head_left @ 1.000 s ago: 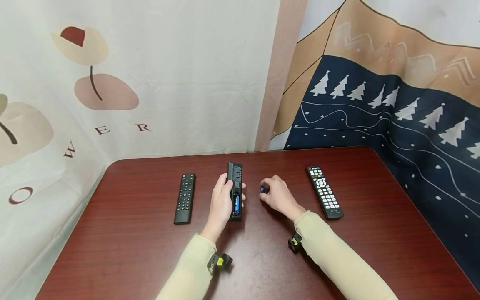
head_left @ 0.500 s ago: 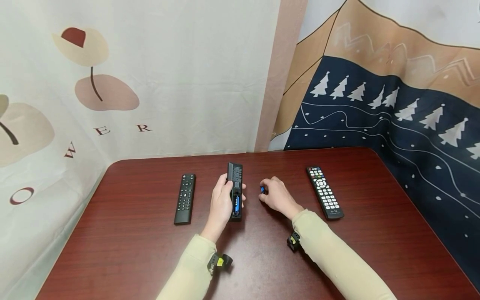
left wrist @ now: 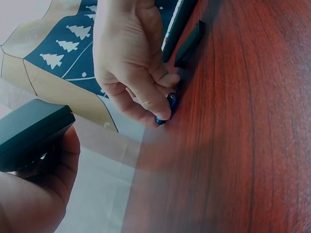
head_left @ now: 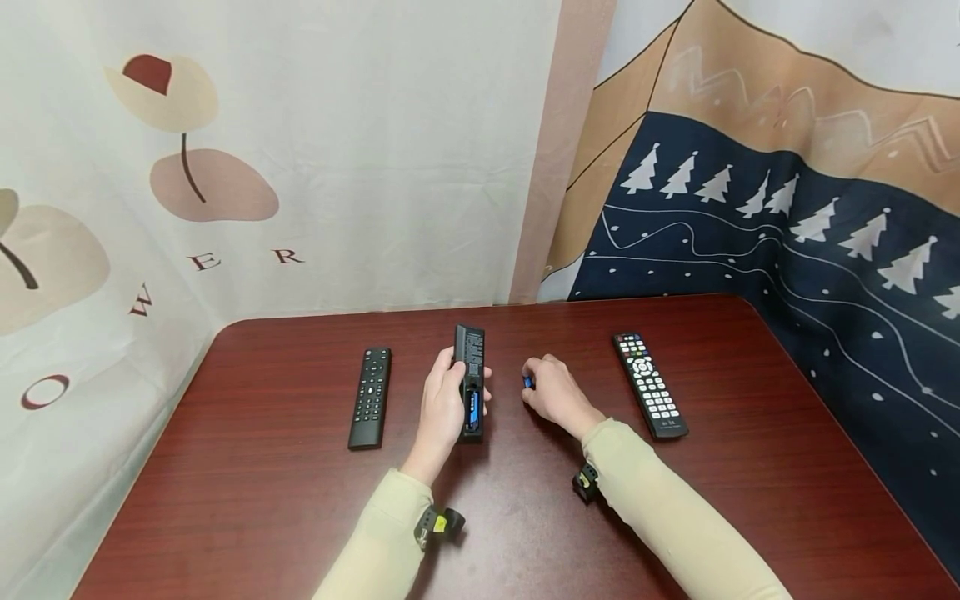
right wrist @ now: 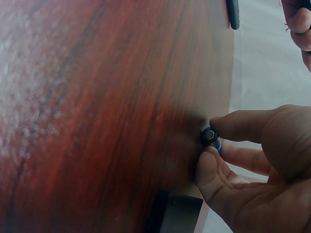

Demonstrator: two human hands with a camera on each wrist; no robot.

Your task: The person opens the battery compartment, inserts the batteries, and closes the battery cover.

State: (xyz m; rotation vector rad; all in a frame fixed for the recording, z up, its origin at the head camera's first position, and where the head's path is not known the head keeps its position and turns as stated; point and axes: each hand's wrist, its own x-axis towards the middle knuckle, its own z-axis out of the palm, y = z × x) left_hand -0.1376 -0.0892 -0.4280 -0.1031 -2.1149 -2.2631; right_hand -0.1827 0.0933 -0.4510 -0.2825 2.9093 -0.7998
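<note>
My left hand (head_left: 442,402) grips a black remote control (head_left: 471,346) with its back facing up. Its battery bay is uncovered, and a blue battery (head_left: 474,408) lies inside. To the right, my right hand (head_left: 557,390) pinches another blue battery (right wrist: 210,136) between thumb and fingers, low over the tabletop. The battery's round end shows in the right wrist view. A small black battery cover (left wrist: 189,43) lies on the table near the right hand; that hand hides it from the head view.
A black remote with dark buttons (head_left: 370,400) lies left of the left hand. Right of the right hand is a remote with white buttons (head_left: 649,385). The brown table (head_left: 247,467) meets printed curtains (head_left: 405,167) along its back edge.
The right hand, with the pinched battery, has shifted very slightly to the right, and less of the blue shows. The left hand and its remote stay put.
</note>
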